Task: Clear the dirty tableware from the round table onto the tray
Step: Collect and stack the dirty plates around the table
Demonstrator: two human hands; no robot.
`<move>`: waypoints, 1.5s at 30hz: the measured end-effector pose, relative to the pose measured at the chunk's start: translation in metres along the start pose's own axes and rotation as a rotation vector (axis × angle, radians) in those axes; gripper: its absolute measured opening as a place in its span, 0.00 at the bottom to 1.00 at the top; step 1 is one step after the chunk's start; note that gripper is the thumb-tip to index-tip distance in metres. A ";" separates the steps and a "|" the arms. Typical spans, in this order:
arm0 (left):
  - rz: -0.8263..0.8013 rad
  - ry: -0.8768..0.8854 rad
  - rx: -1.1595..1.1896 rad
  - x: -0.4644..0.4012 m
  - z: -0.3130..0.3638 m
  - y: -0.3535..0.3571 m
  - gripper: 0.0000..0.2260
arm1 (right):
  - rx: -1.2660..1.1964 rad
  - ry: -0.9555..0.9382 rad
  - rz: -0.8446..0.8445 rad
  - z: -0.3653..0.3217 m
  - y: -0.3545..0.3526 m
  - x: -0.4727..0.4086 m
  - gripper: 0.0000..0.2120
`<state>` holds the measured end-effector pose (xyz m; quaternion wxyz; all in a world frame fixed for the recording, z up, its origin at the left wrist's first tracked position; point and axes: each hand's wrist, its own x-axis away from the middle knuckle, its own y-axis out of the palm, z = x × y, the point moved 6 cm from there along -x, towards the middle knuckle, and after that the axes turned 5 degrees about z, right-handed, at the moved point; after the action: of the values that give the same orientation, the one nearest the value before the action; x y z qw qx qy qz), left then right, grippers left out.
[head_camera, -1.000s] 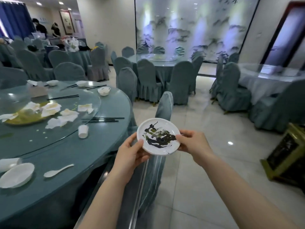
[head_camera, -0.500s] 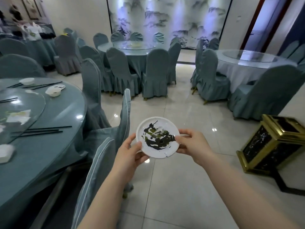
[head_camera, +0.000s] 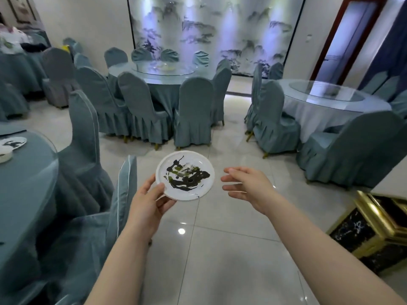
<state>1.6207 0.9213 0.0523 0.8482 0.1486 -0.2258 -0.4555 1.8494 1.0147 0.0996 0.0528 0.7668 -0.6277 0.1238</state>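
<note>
Carry step: left hand [head_camera: 147, 201] grips dirty plate [head_camera: 185, 175] right of round table [head_camera: 26, 172]; right hand [head_camera: 246, 186] beside plate, fingers apart, empty. Next: find tray, not in view.

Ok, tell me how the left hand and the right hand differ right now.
The left hand grips the dirty plate at its near-left rim, thumb on top; the right hand touches nothing, a gap apart from the plate. Left fingers are curled under the plate; right fingers are loosely spread. Both are bare and held at about the same height.
</note>
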 end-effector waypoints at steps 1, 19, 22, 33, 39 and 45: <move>0.005 0.013 0.000 -0.019 0.004 0.009 0.12 | -0.015 -0.009 -0.002 -0.009 -0.003 -0.019 0.08; 0.568 0.339 0.083 -0.302 0.116 0.023 0.10 | 0.009 -0.024 -0.472 -0.127 0.148 -0.424 0.07; 0.646 0.426 0.127 -0.336 0.157 -0.003 0.11 | 0.043 -0.078 -0.592 -0.152 0.214 -0.460 0.07; 0.874 0.452 0.283 -0.443 0.188 -0.100 0.12 | 0.180 -0.093 -0.792 -0.181 0.392 -0.575 0.07; 1.047 0.496 0.375 -0.487 0.204 -0.149 0.12 | 0.246 -0.070 -0.951 -0.189 0.518 -0.621 0.07; 1.261 0.577 0.452 -0.512 0.217 -0.189 0.11 | 0.321 -0.014 -1.216 -0.185 0.650 -0.637 0.07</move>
<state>1.1275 1.2394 0.0240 0.9237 0.2760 -0.1245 0.2349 1.0764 1.5294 0.0666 -0.0063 0.9858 -0.0532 0.1592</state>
